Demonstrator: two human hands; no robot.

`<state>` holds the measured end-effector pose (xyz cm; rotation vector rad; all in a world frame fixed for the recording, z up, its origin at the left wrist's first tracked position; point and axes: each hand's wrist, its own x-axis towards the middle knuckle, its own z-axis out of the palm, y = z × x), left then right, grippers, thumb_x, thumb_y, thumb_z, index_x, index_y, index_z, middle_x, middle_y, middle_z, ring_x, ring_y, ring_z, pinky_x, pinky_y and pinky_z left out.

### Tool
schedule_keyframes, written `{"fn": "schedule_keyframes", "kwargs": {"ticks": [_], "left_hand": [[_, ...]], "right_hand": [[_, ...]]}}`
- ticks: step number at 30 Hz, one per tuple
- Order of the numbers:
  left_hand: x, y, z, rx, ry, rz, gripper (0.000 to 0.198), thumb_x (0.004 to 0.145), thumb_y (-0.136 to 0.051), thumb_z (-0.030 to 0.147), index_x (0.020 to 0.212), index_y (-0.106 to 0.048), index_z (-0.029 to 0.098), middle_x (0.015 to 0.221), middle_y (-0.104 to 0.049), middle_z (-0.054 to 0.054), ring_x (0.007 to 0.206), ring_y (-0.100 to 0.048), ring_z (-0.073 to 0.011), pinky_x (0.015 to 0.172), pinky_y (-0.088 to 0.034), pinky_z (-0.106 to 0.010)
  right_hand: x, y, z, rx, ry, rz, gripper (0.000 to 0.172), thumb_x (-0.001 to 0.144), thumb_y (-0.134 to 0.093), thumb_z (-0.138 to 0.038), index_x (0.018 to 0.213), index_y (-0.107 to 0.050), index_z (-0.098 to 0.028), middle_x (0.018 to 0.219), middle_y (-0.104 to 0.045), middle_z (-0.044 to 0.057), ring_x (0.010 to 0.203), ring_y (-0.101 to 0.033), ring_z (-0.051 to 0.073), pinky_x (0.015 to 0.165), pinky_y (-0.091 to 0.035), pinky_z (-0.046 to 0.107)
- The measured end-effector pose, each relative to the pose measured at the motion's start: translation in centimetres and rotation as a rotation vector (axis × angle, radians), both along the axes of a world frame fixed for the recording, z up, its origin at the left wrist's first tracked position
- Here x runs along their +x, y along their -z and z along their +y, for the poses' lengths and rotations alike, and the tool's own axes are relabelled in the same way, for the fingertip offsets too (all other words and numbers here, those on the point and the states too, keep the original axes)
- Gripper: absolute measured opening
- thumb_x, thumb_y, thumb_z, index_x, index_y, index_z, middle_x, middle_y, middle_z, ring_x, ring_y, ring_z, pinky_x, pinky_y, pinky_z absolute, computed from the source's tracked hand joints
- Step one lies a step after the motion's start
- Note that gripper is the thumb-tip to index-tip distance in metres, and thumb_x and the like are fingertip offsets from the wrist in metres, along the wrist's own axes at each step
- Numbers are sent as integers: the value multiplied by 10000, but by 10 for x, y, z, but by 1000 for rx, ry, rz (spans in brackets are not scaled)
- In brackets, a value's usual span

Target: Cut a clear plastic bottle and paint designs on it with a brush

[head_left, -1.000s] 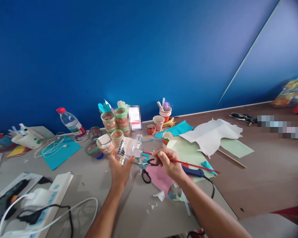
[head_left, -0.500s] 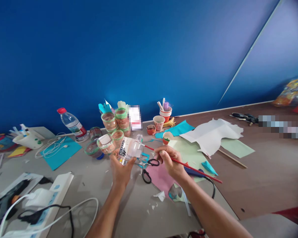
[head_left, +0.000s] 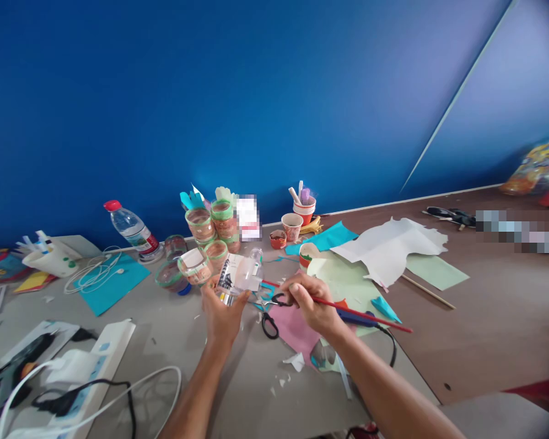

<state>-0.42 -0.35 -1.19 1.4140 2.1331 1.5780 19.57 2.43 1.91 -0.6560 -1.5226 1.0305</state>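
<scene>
The left hand pinches a clear plastic container between its thumb and fingers, holding it from below and tipped over on its side, up above the gray table; a white paper band with a black picture goes around the container; the right hand has its thumb and fingers pressed together on a thin red stick, which slants down to the right; the stick's left tip points at the container, but I cannot tell if they touch; black-handled scissors lie just under and between the two hands, with pink paper beside them; a blue-handled tool with a black cord lies partly behind the right wrist, on pale green paper; a big white paper with a wavy edge lies farther right; behind the left hand are see-through pots with green rims, some piled up; to their left is a water bottle with a red cap; near the wall, a paper cup sits just in front of a stack of cups; a white power strip lies at the near left.
</scene>
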Motion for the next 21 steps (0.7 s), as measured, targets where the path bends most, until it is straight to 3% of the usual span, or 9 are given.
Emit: {"fn": "schedule_keyframes", "kwargs": {"ticks": [3,7,13,17,21], "left_hand": [[0,0,0,1,-3,18,639,614,-764,433,1130,-450,223,1061,-533,-90,1026,-518,-301,904,-425,-525],[1,-2,-1,12,2,-32,621,609,-758,443,1111,-460,228,1048,-532,-71,1007,-526,-291,896,-430,-525],[0,-4,0,57,35,-153,622,592,-777,456,1088,-473,236,1009,-531,-79,966,-537,-299,863,-454,-501],[-1,-4,1,49,41,-178,553,624,-739,491,1050,-494,237,919,-490,-38,924,-534,-273,835,-464,-472],[0,-4,1,63,52,-195,548,636,-724,474,1060,-490,218,919,-468,-22,902,-537,-238,833,-469,-443]], "right_hand": [[0,-2,0,-8,52,9,338,901,-509,-449,788,-665,-172,581,-592,12,485,-493,109,463,-419,229],[1,-7,-1,-47,-74,-31,437,895,-492,-501,644,-625,-169,522,-557,7,455,-477,102,444,-402,228],[1,-10,3,-131,101,75,443,850,-529,-570,676,-639,-178,513,-543,2,446,-454,104,430,-394,235],[1,-8,3,-116,-36,16,476,867,-502,-567,633,-624,-172,481,-521,-3,422,-437,99,421,-387,233],[1,-7,3,-84,48,70,405,878,-522,-517,705,-647,-173,533,-557,1,458,-459,102,448,-394,232]]}}
